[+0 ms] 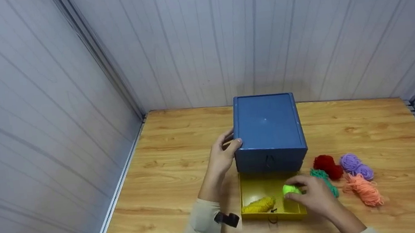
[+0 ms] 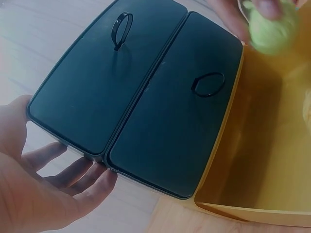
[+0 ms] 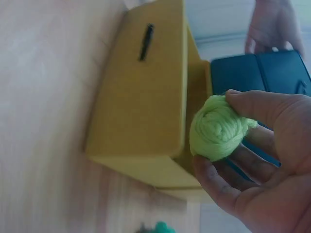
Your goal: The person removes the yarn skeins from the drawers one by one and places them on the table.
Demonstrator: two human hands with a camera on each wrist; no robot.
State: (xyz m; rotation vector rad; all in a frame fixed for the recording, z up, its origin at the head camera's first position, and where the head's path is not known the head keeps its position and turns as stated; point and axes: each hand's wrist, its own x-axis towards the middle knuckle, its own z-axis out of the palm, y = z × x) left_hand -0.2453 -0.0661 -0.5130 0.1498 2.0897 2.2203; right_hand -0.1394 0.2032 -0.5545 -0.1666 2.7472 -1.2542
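Observation:
A blue drawer cabinet [image 1: 267, 123] stands on the table with its yellow bottom drawer [image 1: 249, 184] pulled out. My left hand [image 1: 222, 156] holds the cabinet's left side near the front, the thumb over the top edge; the fingers lie against the side wall in the left wrist view. Between thumb and fingers, my right hand [image 1: 316, 194] pinches a lime-green ball of yarn [image 3: 216, 128] over the drawer's right part. A yellow yarn skein [image 1: 260, 205] lies inside the drawer at the front left.
To the right of the drawer lie several yarn bundles: dark red [image 1: 327, 166], purple [image 1: 356, 166], green [image 1: 325, 182] and peach [image 1: 364, 190]. Black loop handles [image 2: 209, 84] stick out from the blue drawer fronts. Pale panel walls [image 1: 198, 42] enclose the wooden table [image 1: 166, 169].

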